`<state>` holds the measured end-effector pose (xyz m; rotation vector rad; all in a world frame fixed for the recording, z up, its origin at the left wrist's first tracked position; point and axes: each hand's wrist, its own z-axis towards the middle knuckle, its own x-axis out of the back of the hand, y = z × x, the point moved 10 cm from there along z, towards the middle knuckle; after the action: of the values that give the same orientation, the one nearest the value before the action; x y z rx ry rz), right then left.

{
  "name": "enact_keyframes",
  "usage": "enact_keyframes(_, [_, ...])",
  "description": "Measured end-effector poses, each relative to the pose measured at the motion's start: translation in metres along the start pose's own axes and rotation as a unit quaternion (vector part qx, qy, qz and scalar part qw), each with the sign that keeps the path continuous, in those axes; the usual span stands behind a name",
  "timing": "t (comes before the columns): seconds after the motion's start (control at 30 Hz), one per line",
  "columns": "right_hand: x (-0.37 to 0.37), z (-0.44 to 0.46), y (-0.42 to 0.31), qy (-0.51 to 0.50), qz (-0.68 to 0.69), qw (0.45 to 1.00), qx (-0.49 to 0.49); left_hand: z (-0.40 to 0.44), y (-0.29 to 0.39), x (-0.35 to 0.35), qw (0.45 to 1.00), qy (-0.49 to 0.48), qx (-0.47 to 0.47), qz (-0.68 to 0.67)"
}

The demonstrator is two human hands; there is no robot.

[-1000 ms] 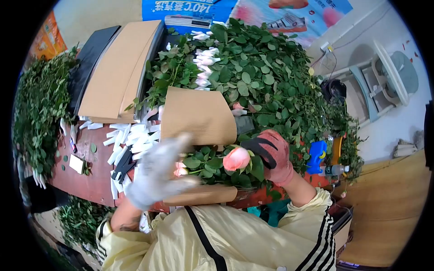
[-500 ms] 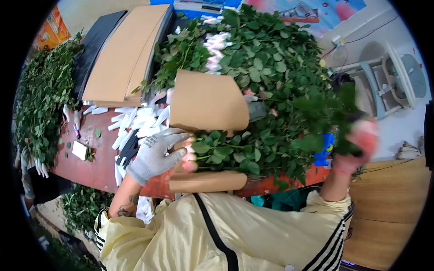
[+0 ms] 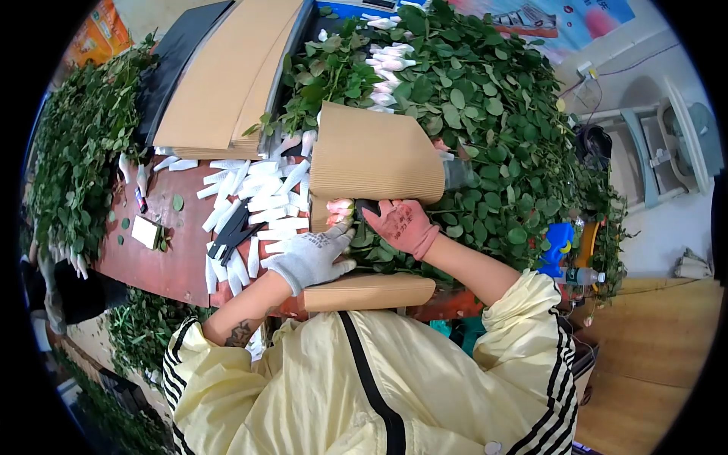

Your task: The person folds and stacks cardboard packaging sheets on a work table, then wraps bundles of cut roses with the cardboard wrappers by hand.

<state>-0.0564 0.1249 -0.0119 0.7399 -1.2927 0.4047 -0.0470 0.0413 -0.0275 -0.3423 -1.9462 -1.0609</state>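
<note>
Head: white sleeves (image 3: pixel 265 186) near pink roses (image 3: pixel 339 210)

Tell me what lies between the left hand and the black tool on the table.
A few white sleeves lie between the left hand and the black tool; the head view shows this.

roses (image 3: pixel 338 208) partly hidden, poster (image 3: pixel 576 21) cropped at top

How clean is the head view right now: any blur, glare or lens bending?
Head view: wide-angle bending, black surround, the red table bowed along its edge; head view: left hand and right hand fairly sharp; head view: no harsh glare on the cardboard sheet, dimmer at lower left.
</note>
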Motion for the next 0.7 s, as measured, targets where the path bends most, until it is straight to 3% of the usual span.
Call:
enact_keyframes(0.07, [-0.01, -0.001, 0.004, 0.013, 0.031, 0.998, -0.046, -0.001, -0.002, -0.001, 1.0, 0.022, -0.009, 0.012])
enact_keyframes(0.2, [-0.022, 0.003, 0.006, 0.016, 0.047, 0.996, -0.078, 0.0, -0.001, -0.003, 0.999, -0.027, 0.014, 0.012])
enact_keyframes(0.27, [-0.012, 0.0, 0.025, 0.101, 0.134, 0.967, -0.19, -0.003, -0.003, -0.006, 0.999, -0.032, 0.024, -0.007])
enact_keyframes(0.3, [-0.015, -0.001, 0.025, 0.101, 0.136, 0.967, -0.192, -0.003, -0.004, -0.008, 0.999, -0.034, 0.023, -0.006])
enact_keyframes(0.37, [-0.037, -0.001, 0.018, 0.006, 0.109, 0.98, -0.168, -0.002, -0.004, -0.009, 1.0, -0.011, 0.015, -0.018])
enact_keyframes(0.5, [-0.02, 0.003, 0.022, 0.028, 0.083, 0.978, -0.187, -0.001, -0.004, -0.011, 1.0, -0.015, 0.011, -0.021])
enact_keyframes(0.6, [0.004, 0.004, 0.025, 0.098, 0.106, 0.974, -0.176, -0.003, 0.003, -0.004, 1.0, 0.002, -0.001, -0.024])
enact_keyframes(0.63, [-0.024, 0.006, 0.019, -0.027, 0.138, 0.977, -0.161, -0.004, 0.004, -0.001, 0.999, -0.005, 0.017, -0.036])
enact_keyframes(0.7, [-0.058, 0.004, 0.011, -0.097, 0.104, 0.98, -0.14, 0.002, 0.004, 0.002, 0.999, -0.03, 0.018, -0.029])
